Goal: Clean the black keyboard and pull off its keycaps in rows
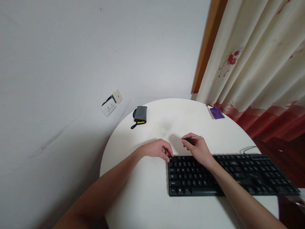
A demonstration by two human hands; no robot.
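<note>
The right hand (196, 149) has a small black tool (189, 140) pinched by the keyboard's (234, 165) back edge, while the left hand (157, 149) half-curls at its left corner, can't tell if clamped.

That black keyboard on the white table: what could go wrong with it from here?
The right end of the keyboard appears to jut past the edge of the table, so a push there might tip or shift it. The left hand is at the opposite end, by the far corner, and may steady it poorly. The small dark object in the right hand could slip and drop.
</note>
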